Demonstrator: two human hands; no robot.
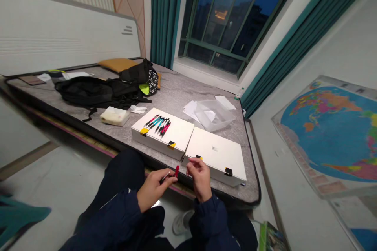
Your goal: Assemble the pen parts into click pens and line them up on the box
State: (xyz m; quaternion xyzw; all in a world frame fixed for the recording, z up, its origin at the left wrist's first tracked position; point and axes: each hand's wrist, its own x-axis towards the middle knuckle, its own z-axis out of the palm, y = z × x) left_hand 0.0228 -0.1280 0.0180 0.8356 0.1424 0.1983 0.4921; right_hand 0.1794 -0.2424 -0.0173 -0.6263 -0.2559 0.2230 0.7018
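Observation:
My left hand (157,187) is closed in a pinch on a red pen barrel (176,171), which stands up from the fingertips. A thin pen piece (165,177), dark with a light tip, also lies between those fingers. Just to the right, my right hand (200,176) is raised with thumb and fingers curled together; anything held there is too small to make out. Both hands are in front of two white boxes (218,148). On the left white box (182,131) lies a row of several red, blue and black pens (159,124).
Behind the boxes are a clear plastic bin (216,115) and white papers (191,109). A black backpack (88,91) and a pack of tissues (114,116) lie left on the grey bed surface (173,86). A world map (332,133) hangs on the right wall.

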